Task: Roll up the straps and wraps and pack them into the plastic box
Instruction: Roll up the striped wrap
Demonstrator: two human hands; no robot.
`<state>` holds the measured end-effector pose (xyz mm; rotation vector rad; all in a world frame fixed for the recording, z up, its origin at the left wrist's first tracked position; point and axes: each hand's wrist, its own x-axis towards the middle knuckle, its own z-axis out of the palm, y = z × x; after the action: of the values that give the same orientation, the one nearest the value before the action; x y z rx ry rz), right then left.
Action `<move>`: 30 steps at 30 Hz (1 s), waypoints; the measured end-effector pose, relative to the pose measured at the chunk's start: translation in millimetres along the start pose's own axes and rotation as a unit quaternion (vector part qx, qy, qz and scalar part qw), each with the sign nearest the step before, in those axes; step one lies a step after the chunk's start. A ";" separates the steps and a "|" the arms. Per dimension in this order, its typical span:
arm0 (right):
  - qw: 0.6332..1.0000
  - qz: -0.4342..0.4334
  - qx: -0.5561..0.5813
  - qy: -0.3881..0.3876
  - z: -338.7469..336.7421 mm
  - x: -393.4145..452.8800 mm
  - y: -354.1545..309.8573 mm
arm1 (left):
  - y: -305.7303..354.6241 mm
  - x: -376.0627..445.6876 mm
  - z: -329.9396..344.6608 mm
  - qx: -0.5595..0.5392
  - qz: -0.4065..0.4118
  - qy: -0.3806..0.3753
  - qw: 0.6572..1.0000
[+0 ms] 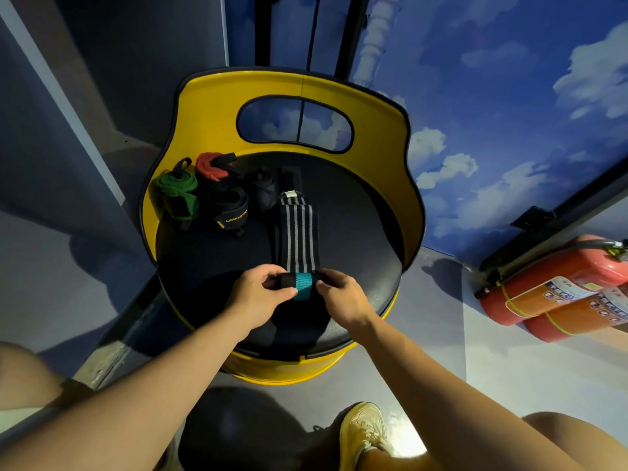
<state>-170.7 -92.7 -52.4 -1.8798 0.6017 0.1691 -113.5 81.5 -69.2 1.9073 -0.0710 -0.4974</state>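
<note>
I see a yellow barrel chair (210, 107) with a black round seat cushion (360, 232) standing on a grey floor (475, 375). Behind it a wall mural (492, 96) shows blue sky and clouds. Two red fire extinguishers (557, 290) lie at the right wall.

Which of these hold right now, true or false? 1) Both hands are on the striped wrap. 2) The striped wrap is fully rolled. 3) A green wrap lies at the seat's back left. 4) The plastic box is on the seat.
1) True: the left hand and right hand pinch the rolled end of the striped wrap.
2) False: most of it lies flat on the seat.
3) True: the green wrap is there.
4) False: no box is in view.
</note>
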 end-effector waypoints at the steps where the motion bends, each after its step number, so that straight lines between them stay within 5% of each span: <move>1: 1.000 -0.003 0.010 -0.009 -1.0 -3.3 -0.3 | -1.0 -0.4 0.4 -0.012 -0.004 0.000 1.000; 12: 0.995 -0.043 -0.080 -0.041 -4.7 -7.7 4.1 | -4.4 -7.7 0.2 0.047 -0.003 -0.023 0.999; 20: 0.980 -0.128 -0.149 0.042 -4.7 -4.5 7.6 | -0.7 -4.8 0.2 0.031 0.002 0.016 0.999; 30: 0.967 -0.147 -0.207 0.034 -8.2 6.2 6.3 | 19.5 -3.9 10.7 0.076 -0.019 0.113 0.990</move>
<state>-169.7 -103.8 -56.9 -2.3645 0.3416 0.0356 -117.4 65.7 -53.6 2.1064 0.0775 -0.3046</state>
